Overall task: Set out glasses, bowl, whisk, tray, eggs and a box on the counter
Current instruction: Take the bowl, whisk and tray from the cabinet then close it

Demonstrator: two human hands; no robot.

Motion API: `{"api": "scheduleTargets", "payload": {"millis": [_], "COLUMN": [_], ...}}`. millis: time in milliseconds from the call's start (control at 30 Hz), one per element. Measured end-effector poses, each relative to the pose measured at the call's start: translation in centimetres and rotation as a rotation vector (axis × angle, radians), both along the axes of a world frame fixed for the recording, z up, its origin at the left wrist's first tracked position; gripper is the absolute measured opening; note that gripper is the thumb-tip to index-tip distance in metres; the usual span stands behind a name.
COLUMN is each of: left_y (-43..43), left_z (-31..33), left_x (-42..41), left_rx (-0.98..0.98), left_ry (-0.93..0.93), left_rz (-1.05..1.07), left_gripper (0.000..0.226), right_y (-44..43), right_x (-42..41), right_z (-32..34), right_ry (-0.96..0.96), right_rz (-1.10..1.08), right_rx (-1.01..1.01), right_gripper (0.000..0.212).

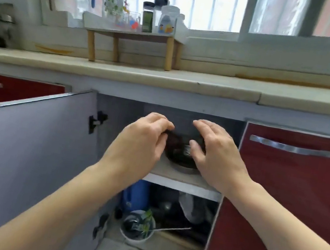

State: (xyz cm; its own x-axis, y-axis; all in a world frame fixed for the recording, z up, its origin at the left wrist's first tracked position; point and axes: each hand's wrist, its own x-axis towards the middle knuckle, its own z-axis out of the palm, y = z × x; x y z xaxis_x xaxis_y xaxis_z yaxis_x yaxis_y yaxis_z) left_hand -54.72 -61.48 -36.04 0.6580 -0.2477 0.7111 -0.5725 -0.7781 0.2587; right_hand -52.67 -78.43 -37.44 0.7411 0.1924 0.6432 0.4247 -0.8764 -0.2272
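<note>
Your left hand [144, 141] and right hand [213, 154] cup dark bowl [178, 155] on cupboard shelf [183, 179]; firm grip unclear; door [26, 146] open left.

Inside the open cabinet, the upper shelf [181, 181] carried one dark bowl [178, 156]. Above, the counter [124, 73] carried a small rack [131, 33] with wooden legs.

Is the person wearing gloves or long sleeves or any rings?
No. The left hand and right hand are bare, with no gloves, and no rings or watch show. Both forearms are uncovered as far as the picture reaches, so no sleeves show.
</note>
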Motion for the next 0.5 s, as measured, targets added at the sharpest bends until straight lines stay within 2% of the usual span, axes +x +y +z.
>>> {"api": "scheduleTargets", "payload": {"millis": [200,500], "left_y": [-11.3,-16.4], "left_z": [-0.5,-1.5], "left_x": [2.6,3.3], "left_rx": [-0.053,-0.051], "left_ry": [0.128,0.170], "left_rz": [-0.197,-0.223], "left_gripper": [0.027,0.027], "right_y": [-12.6,-16.0], "right_x": [0.6,1.8], "right_z": [-0.2,0.4], "right_ry": [0.131,0.133], "right_rz": [-0.405,-0.440], "right_rx": [-0.009,0.039], "right_gripper": [0.045,0.025]}}
